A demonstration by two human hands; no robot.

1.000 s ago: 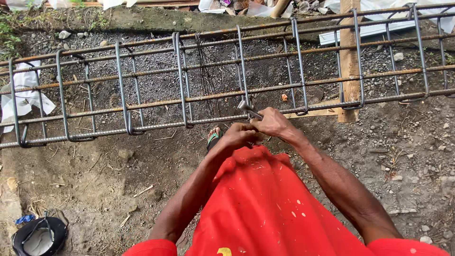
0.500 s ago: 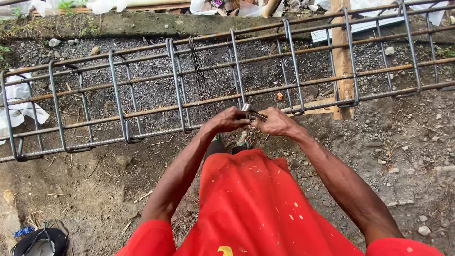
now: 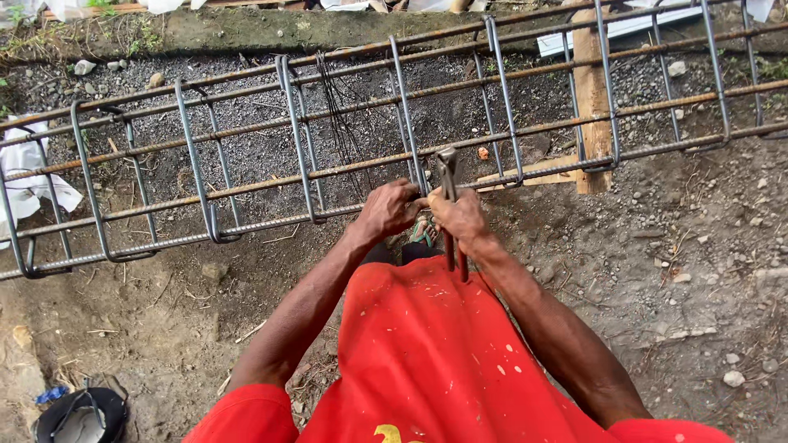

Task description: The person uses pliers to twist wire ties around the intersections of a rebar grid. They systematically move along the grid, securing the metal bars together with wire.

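Note:
A long rebar cage (image 3: 246, 184) of rusty bars and grey stirrups lies across the dirt in front of me. My right hand (image 3: 461, 217) grips a pair of pincers (image 3: 448, 205) held upright, jaws up against the near bar beside a stirrup (image 3: 406, 123). Just to the left, my left hand (image 3: 390, 209) is closed at the same bar, touching the joint; any tie wire in it is hidden. A bundle of thin black tie wires (image 3: 338, 115) hangs over the cage left of that stirrup. My red shorts fill the lower middle.
A wooden plank (image 3: 593, 107) stands under the cage at the right. White plastic sheeting (image 3: 37, 176) lies at the far left, and a dark cap (image 3: 78, 414) at the bottom left. Gravel and loose stones cover the ground; my sandalled foot (image 3: 422, 232) shows below the hands.
The pincers swung from lying flat at the joint to standing upright with handles toward me. Both hands stayed at the same joint, and my view shifted slightly right and down.

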